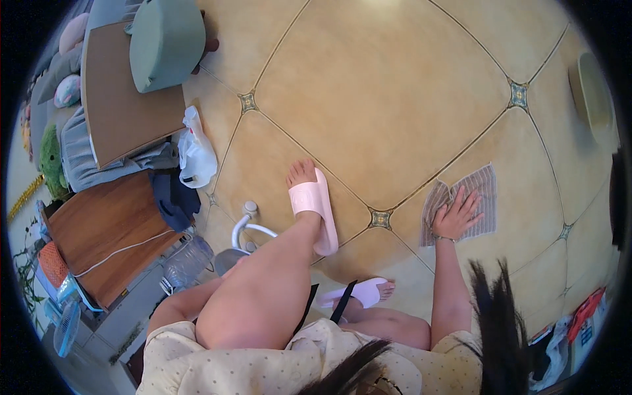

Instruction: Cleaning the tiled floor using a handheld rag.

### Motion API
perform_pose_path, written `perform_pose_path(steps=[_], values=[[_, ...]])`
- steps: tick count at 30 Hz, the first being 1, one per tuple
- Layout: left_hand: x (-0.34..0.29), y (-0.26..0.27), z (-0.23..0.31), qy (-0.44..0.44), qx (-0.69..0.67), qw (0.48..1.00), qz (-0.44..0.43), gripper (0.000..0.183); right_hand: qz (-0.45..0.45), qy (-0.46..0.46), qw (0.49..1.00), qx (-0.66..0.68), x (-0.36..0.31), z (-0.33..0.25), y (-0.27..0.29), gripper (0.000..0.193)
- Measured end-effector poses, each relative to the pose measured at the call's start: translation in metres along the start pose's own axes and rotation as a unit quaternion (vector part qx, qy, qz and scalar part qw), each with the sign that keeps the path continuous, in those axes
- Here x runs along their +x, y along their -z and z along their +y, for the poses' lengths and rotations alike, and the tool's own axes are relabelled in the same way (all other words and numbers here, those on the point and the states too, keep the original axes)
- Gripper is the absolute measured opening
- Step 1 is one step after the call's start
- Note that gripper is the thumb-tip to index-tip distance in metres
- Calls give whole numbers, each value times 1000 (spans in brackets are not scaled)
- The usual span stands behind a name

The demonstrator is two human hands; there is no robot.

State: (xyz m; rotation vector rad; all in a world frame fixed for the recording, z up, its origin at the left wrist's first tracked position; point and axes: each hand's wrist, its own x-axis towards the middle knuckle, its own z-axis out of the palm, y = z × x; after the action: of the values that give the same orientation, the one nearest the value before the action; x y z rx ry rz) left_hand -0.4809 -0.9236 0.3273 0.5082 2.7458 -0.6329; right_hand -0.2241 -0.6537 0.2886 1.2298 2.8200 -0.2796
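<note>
My right hand (457,216) lies on a striped grey-brown cloth (486,184), with its fingers spread. The cloth is spread on the tiled floor (368,99), with a fold at its far edge. A thin band circles my right wrist. My left forearm (181,304) bends in behind my raised knee, which hides the left hand and its fingers. Pink slippers are on my feet: one slipper (307,199) stands ahead of me, the other slipper (361,293) is tucked nearer to my body.
A white-framed piece with casters (250,209) stands beside my left leg. Farther left are a white plastic bag (196,155), a wooden table (108,230), a clear water jug (187,262) and a green stool (168,46). A beige basin (590,95) sits at the far right.
</note>
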Motion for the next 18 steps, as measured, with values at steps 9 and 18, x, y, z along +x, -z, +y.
perform_pose_path(steps=[9, 18], values=[[-5, -4, -13, -63, -31, 996, 58, 21, -4, -46, 999, 7, -7, 8, -2, 71], [4, -10, -34, -212, -1, 967, 142, 22, 68, -181, 981, -23, -22, -34, -6, 67]])
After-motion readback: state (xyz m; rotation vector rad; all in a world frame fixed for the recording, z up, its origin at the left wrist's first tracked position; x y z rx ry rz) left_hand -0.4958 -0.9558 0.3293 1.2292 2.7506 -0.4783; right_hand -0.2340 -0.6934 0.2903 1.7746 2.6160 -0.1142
